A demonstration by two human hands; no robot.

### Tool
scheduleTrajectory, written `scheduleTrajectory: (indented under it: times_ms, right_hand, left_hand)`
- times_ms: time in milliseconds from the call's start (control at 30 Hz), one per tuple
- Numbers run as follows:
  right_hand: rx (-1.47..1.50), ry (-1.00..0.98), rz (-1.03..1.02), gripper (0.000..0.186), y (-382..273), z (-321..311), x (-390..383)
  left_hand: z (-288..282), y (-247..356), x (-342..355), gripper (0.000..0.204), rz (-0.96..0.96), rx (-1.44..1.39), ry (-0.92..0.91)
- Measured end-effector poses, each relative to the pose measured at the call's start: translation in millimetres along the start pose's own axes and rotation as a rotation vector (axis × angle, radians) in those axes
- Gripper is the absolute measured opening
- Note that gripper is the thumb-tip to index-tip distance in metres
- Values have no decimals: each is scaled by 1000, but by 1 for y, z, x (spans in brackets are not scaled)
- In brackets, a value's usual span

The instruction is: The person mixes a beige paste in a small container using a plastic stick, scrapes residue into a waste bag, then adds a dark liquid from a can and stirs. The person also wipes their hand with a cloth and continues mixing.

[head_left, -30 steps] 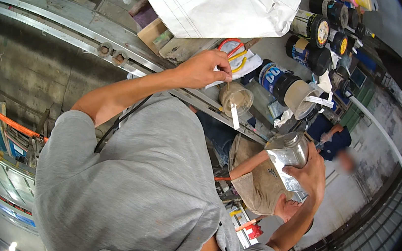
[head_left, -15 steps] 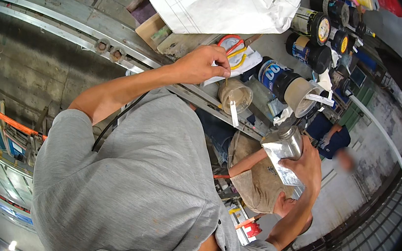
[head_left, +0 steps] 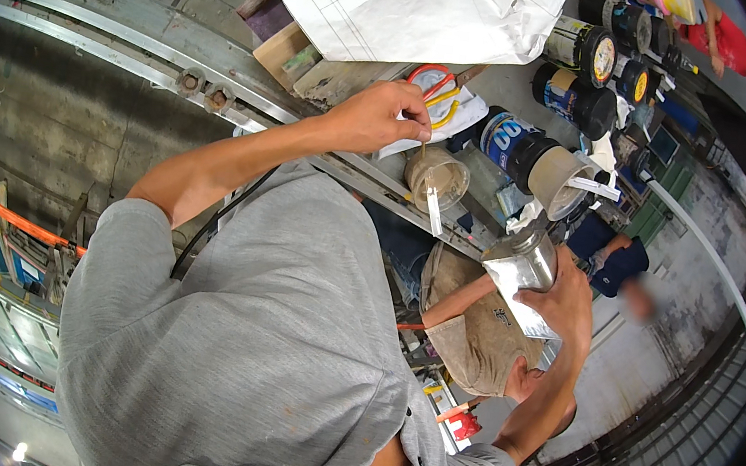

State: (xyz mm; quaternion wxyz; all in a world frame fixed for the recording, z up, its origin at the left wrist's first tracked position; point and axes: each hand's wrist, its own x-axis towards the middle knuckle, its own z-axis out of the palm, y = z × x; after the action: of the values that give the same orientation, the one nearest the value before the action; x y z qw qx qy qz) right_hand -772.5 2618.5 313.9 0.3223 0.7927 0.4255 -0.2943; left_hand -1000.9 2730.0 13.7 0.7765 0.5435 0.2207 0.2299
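Note:
My left hand [head_left: 384, 119] pinches a thin brown stick [head_left: 424, 150]. The stick's lower end goes into a clear plastic cup [head_left: 454, 180] with murky contents, and a white strip [head_left: 433, 210] lies across the cup's rim. To the right, my right hand [head_left: 565, 301] grips a silver metal can [head_left: 519, 270] with a short round neck, held tilted in the air. Beyond my left hand, scissors [head_left: 436, 84] with red and yellow handles rest on a white cloth [head_left: 465, 113].
Black tubs [head_left: 581, 100] line the bench to the right. A cloudy plastic container [head_left: 561, 176] stands beside a blue-labelled tub [head_left: 510, 147]. A white sheet [head_left: 399, 6] covers the far bench. Co-workers are nearby, one in a brown shirt [head_left: 473, 323], one in red [head_left: 735, 44].
The metal can in my right hand has shifted slightly left and up. My left hand has barely moved. A person in red has come further into view at the far right.

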Motion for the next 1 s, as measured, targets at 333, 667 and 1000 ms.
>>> scheduleTrajectory:
  times_ms: [333,667,1000]
  right_hand:
    - [-21,10,25,64,3,8,2]
    - [-23,22,5,61,1,9,3]
    - [-24,56,7,62,2,12,6]
  left_hand:
    - [-1,2,2,10,-4,-2,-7]
    - [-1,3,4,11,-27,15,-24]
    - [-2,2,3,13,-18,3,-14]
